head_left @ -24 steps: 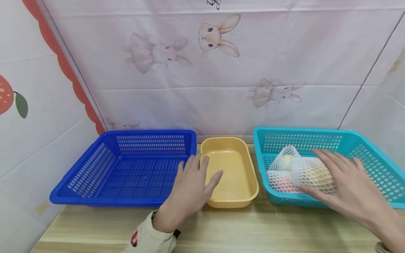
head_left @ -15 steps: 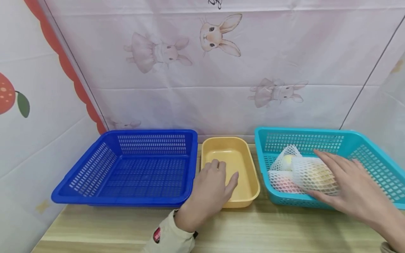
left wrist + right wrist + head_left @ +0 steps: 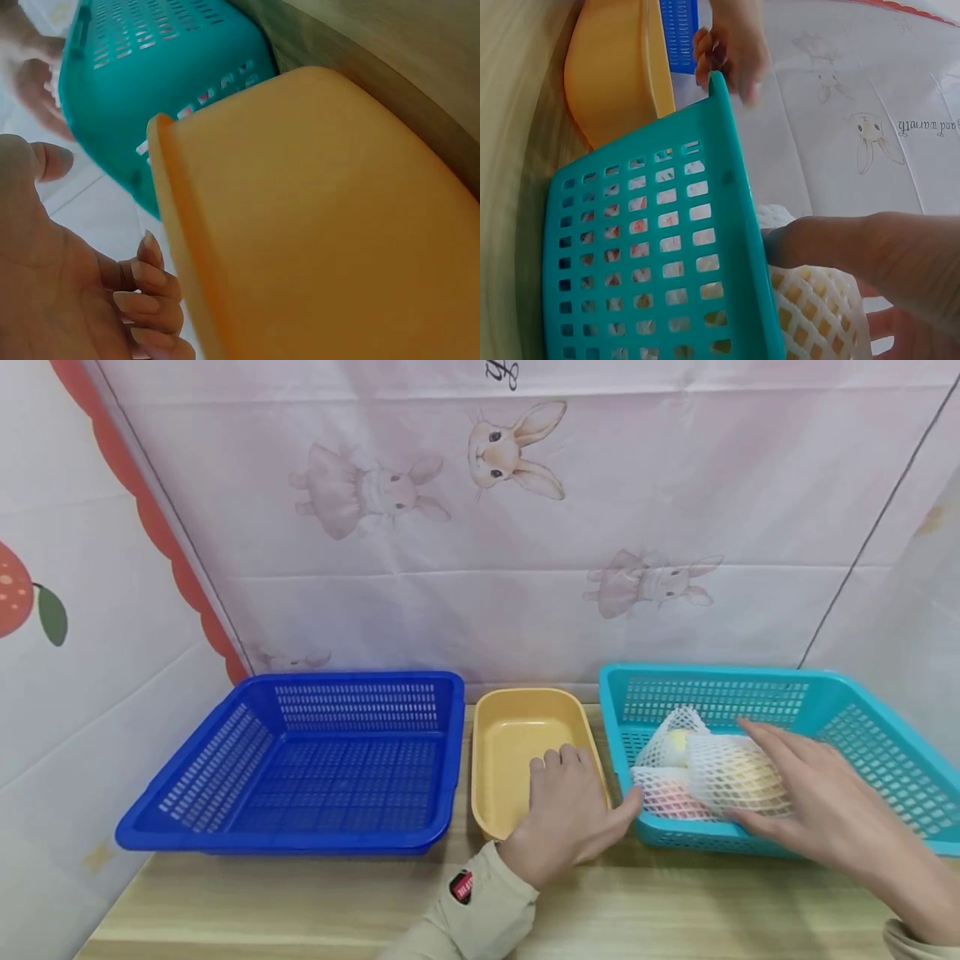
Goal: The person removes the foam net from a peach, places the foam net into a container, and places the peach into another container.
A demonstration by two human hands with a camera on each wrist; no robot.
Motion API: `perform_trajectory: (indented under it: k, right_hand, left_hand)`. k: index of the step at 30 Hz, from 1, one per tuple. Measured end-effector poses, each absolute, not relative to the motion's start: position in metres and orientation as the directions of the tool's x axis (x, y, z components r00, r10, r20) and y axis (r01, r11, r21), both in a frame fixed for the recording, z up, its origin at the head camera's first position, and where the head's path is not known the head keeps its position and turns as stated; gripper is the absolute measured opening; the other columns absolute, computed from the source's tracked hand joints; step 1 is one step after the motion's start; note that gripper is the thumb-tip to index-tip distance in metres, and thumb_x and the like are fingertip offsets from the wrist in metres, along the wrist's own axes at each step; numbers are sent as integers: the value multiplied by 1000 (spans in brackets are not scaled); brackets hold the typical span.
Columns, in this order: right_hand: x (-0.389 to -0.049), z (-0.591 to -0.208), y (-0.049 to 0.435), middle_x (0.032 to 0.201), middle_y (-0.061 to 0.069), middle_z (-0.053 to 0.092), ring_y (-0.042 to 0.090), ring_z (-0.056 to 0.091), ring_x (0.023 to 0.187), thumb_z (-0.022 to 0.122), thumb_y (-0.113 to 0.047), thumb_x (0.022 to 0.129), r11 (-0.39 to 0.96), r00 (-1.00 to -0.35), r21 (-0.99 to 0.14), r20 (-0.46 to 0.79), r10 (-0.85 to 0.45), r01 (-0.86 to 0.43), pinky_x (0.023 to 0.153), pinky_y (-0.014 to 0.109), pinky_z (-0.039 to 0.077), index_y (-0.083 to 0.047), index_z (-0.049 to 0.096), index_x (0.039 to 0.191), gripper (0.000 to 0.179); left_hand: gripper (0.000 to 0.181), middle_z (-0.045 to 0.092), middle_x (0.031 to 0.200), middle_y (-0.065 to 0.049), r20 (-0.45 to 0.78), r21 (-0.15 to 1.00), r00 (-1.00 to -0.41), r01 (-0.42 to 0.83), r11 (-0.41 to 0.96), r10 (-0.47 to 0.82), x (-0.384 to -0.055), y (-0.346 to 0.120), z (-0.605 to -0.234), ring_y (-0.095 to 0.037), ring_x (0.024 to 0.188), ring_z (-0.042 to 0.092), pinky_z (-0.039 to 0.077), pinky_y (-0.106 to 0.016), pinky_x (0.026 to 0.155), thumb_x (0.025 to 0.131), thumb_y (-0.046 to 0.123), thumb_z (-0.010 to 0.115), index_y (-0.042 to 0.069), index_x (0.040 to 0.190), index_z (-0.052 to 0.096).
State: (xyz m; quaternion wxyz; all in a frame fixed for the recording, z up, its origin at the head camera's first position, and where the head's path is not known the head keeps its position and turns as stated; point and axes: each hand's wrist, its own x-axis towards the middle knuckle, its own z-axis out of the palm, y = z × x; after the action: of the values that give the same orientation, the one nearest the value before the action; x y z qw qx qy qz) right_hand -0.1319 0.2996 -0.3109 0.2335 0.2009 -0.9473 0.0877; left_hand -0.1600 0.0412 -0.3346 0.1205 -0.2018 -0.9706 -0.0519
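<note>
Bright, even light, seemingly from above, fills the head view; faint, soft shadows lie toward the tabletop's [image 3: 300, 906] near edge, below the teal basket [image 3: 750, 671] and right hand [image 3: 832, 802]. Thin glare marks the tub's [image 3: 495, 756] far inner wall. The wide lens stretches the basket rightward. The left wrist view is dimmer, shading the tub's side; the right wrist view shows the left hand [image 3: 735, 52] blurred.
</note>
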Motion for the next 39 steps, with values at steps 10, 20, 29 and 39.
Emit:
perform_trajectory:
  k: [10, 20, 29, 39]
  right_hand:
    - [-134, -307, 291, 130, 33, 49, 54, 49, 109, 81, -53, 69, 951, -938, -148, 262, -225, -270, 72, 65, 45, 3, 41, 141, 100]
    - [-137, -309, 294, 135, 34, 40, 56, 46, 110, 79, -59, 68, 957, -967, -203, 192, -169, -208, 72, 66, 45, 4, 32, 145, 109]
    - [-141, -309, 300, 132, 44, 36, 62, 40, 112, 79, -61, 66, 957, -988, -260, 111, -105, -131, 76, 71, 41, 13, 24, 144, 121]
    - [-141, -312, 303, 115, 39, 52, 46, 56, 91, 85, -50, 64, 943, -977, -291, 179, -114, -163, 62, 54, 49, 14, 37, 134, 107]
  left_hand:
    - [60, 45, 78, -4, 227, 83, -886, 432, 898, 405, -166, 52, -345, -16, 73, 39, 35, -25, 63, 94, 63, 32, 8, 84, 53]
    - [50, 42, 76, -3, 181, 148, -890, 445, 883, 418, -169, 55, -345, -15, 74, 38, 34, -24, 63, 94, 55, 35, 9, 81, 49]
    - [48, 41, 75, -3, 164, 159, -887, 456, 875, 432, -170, 59, -346, -15, 72, 38, 33, -23, 62, 94, 53, 35, 9, 80, 49]
    - [49, 44, 80, -3, 188, 158, -882, 461, 873, 432, -169, 60, -347, -15, 78, 39, 36, -24, 66, 94, 55, 35, 9, 84, 50]
